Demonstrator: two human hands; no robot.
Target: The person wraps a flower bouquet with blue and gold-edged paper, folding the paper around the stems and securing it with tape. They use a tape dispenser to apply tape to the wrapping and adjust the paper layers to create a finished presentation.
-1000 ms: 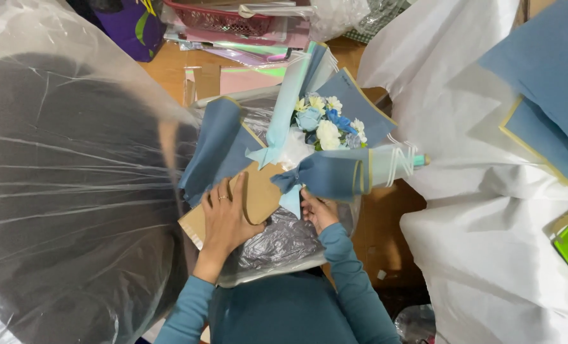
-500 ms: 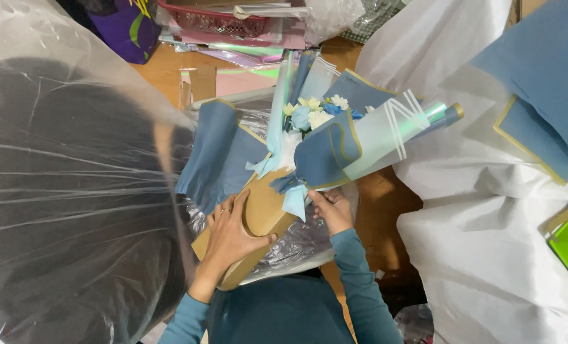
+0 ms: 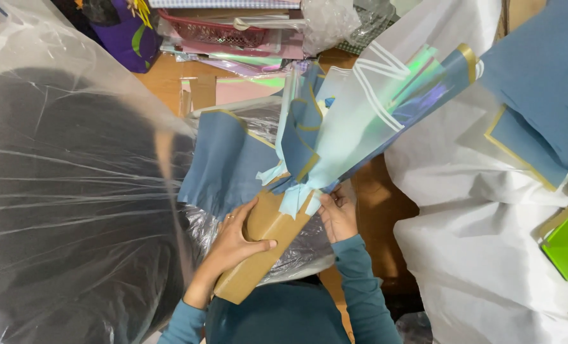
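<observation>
My left hand (image 3: pixel 233 239) clasps the brown cardboard handle (image 3: pixel 262 248); my right hand (image 3: pixel 338 213) pinches the pale ribbon (image 3: pixel 295 199) at the bouquet (image 3: pixel 360 121) neck (centre, tilted far-right). Wrapping done; bow unfinished, I judge.

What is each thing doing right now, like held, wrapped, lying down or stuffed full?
Bouquet: wrapped in blue and clear paper, tilted up to the right.
Cardboard handle: gripped, slanting.
Left hand: closed around the cardboard handle.
Right hand: pinching the pale ribbon at the bouquet's neck.
Red basket: lying among piled sheets.
</observation>
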